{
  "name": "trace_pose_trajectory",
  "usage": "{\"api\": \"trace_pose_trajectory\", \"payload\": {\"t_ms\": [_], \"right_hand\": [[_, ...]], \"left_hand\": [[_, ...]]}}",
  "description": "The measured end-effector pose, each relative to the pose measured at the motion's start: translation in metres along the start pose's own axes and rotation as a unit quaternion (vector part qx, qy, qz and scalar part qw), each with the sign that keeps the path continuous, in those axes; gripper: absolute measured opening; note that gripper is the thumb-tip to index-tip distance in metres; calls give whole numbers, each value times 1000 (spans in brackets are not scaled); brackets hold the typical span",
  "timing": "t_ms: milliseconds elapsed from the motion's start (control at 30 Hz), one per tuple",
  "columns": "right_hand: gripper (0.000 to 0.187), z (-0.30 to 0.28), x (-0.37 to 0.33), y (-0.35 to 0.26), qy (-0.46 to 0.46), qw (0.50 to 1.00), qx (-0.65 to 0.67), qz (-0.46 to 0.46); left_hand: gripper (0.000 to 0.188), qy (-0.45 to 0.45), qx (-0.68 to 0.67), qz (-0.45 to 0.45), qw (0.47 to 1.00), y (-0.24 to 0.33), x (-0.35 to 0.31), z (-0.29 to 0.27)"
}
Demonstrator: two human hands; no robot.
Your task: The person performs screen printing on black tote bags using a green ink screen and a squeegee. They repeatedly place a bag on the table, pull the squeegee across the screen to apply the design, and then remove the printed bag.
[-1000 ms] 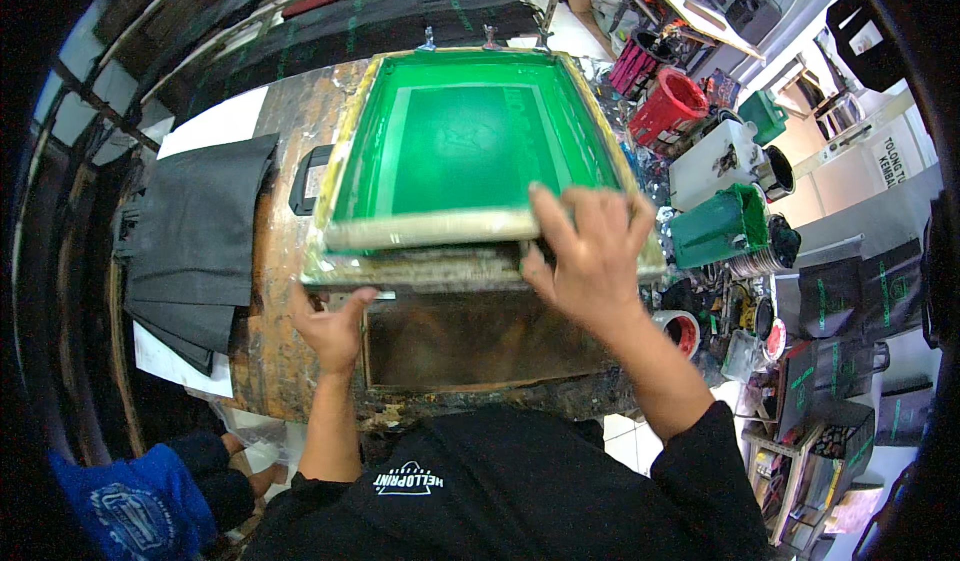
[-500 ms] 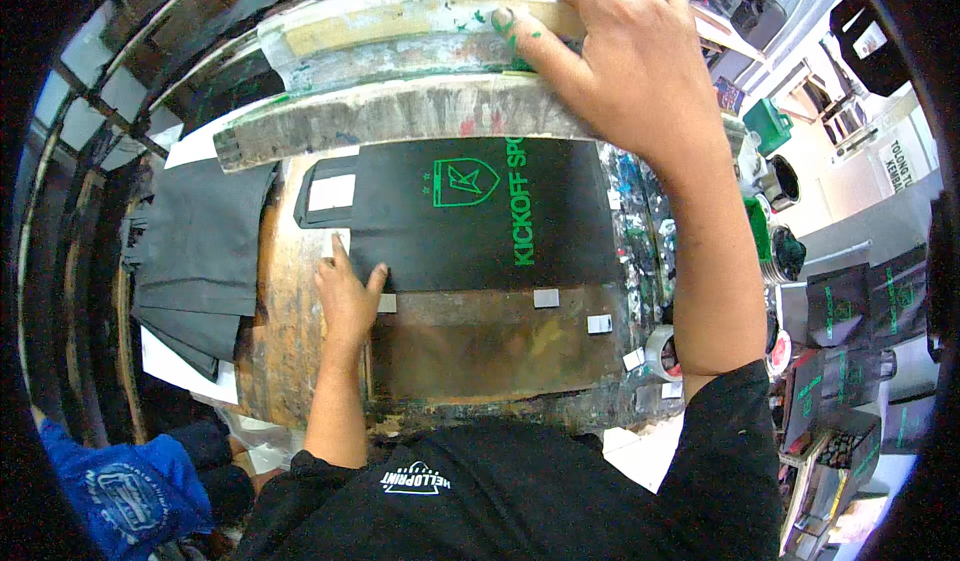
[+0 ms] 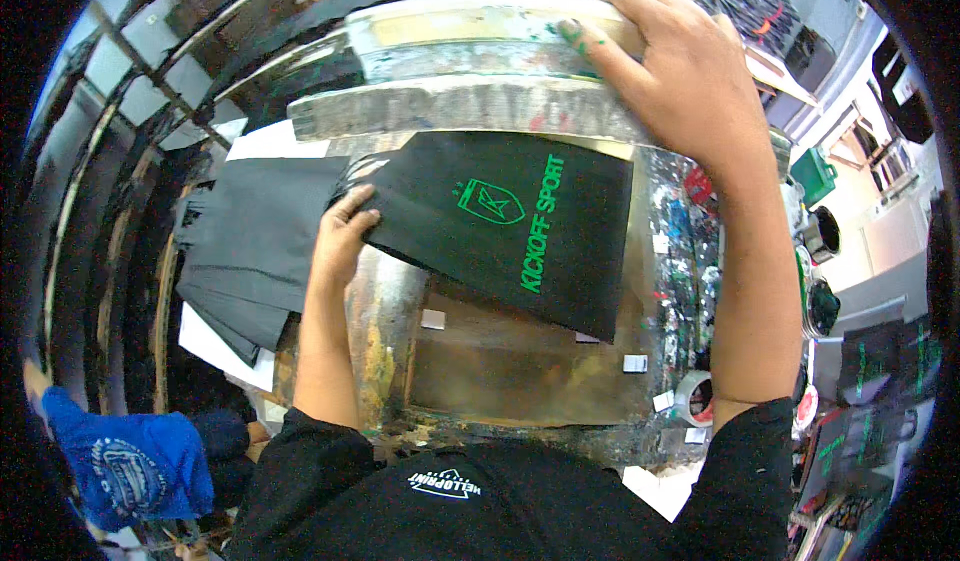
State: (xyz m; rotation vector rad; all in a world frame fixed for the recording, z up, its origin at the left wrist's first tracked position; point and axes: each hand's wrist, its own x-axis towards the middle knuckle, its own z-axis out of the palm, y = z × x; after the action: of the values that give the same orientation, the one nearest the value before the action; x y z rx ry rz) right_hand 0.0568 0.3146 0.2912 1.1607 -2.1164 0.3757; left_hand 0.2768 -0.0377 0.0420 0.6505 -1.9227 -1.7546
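Left hand (image 3: 343, 233) gripping black printed fabric (image 3: 520, 231), right hand (image 3: 680, 71) on raised screen frame (image 3: 450, 36)

The matt black cloth piece (image 3: 510, 231) bears a green printed emblem, the wooden screen frame (image 3: 470, 71) is rough and paint-crusted, and the metal platen (image 3: 500, 361) looks worn.

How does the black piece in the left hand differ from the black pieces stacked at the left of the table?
The printed black piece carries a green emblem and lettering; the stacked black pieces show no print. The printed piece is held at its edge by the left hand and lifted off the platen; the stack lies untouched, fanned out. Both are flat black fabric.
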Motion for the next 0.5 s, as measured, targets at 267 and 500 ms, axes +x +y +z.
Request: {"api": "trace_pose_trajectory", "payload": {"t_ms": [267,500], "right_hand": [[46,2,-6,-2,21,1000,-2,4],[43,5,-11,-1,12,1000,-5,19]], "left_hand": [[50,215,-48,44,974,84,-54,-132],[54,395,-51,170,901,45,-76,-263]]}}
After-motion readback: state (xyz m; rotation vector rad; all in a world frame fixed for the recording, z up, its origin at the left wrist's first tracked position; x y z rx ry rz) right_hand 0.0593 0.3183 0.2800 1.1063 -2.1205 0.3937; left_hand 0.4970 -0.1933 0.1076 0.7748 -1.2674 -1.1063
